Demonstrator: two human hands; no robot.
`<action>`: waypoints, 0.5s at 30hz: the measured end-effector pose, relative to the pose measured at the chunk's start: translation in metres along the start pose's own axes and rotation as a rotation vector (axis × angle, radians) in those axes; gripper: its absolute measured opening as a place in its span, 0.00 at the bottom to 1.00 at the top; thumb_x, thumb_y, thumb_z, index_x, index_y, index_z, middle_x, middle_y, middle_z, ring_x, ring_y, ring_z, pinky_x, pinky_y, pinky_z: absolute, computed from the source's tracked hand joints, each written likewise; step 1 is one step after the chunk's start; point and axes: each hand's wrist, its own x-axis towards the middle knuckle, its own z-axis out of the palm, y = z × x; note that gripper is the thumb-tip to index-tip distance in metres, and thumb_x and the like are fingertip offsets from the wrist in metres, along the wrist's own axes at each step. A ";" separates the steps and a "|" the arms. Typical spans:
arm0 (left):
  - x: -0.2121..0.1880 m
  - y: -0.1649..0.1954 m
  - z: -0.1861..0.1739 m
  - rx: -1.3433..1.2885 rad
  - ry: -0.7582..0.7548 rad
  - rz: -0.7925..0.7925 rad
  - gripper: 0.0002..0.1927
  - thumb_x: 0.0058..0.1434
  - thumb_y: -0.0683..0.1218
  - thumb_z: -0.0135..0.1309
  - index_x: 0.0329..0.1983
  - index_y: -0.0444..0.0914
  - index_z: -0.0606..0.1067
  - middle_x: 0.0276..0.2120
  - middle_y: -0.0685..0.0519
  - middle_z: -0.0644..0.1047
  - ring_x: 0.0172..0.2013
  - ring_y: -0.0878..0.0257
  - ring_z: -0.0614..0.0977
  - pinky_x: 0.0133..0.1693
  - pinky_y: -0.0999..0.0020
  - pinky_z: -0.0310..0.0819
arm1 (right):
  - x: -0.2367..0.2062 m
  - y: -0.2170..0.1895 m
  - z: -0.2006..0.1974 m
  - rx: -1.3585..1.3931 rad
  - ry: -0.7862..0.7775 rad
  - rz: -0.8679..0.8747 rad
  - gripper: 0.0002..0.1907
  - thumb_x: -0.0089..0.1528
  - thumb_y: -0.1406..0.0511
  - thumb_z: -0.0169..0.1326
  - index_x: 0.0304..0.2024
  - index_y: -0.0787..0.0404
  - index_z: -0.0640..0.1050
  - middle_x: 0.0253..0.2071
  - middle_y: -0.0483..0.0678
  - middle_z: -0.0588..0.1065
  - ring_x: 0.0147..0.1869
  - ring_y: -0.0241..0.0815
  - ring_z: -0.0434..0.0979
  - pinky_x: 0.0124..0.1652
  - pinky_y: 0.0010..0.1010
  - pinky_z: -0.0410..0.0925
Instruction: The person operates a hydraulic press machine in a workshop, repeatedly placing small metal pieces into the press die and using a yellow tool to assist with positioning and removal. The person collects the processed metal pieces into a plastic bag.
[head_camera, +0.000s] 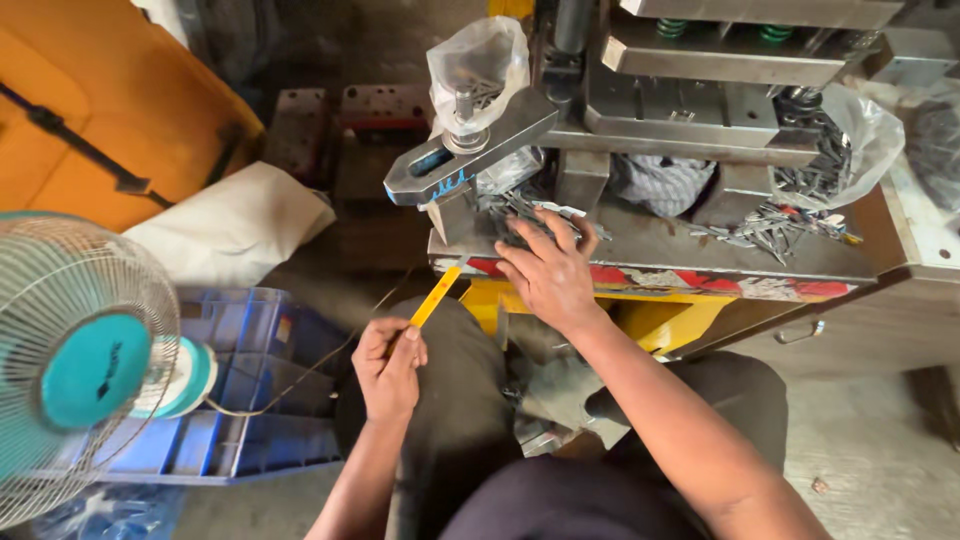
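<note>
On the near edge of the metal surface (680, 245), the right hand (550, 275) lies flat with fingers spread, its fingertips touching a heap of small metal pieces (520, 208); it holds nothing. The left hand (388, 360) is nearer and lower, closed around a thin yellow stick (436, 296) that points up toward the surface. A clear plastic bag (478, 60) sits over the clamp at the far left of the press. A second clear bag (850, 140) full of metal bits sits at the right. A red and white strip (700, 280) runs along the front edge. A fan (80, 370) stands at left over a blue crate (240, 400).
</note>
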 end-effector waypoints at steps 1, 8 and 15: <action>-0.004 0.002 0.003 -0.011 0.007 0.007 0.05 0.65 0.34 0.55 0.42 0.31 0.72 0.26 0.53 0.74 0.23 0.68 0.72 0.28 0.71 0.69 | -0.003 0.001 -0.001 -0.021 -0.004 -0.005 0.11 0.59 0.58 0.64 0.44 0.49 0.84 0.59 0.42 0.75 0.69 0.50 0.66 0.65 0.58 0.52; -0.011 -0.005 0.015 0.134 0.070 -0.079 0.06 0.62 0.39 0.59 0.39 0.38 0.73 0.27 0.58 0.76 0.22 0.71 0.74 0.23 0.74 0.69 | -0.002 0.010 0.010 -0.140 0.030 -0.112 0.09 0.56 0.59 0.66 0.39 0.47 0.86 0.52 0.46 0.79 0.61 0.53 0.76 0.59 0.45 0.66; 0.007 -0.027 0.022 -0.060 -0.126 -0.034 0.05 0.71 0.39 0.58 0.46 0.36 0.74 0.35 0.60 0.76 0.34 0.74 0.75 0.36 0.76 0.68 | 0.011 0.051 0.034 -0.347 0.113 0.012 0.08 0.56 0.60 0.70 0.38 0.46 0.86 0.52 0.36 0.81 0.51 0.45 0.80 0.56 0.37 0.73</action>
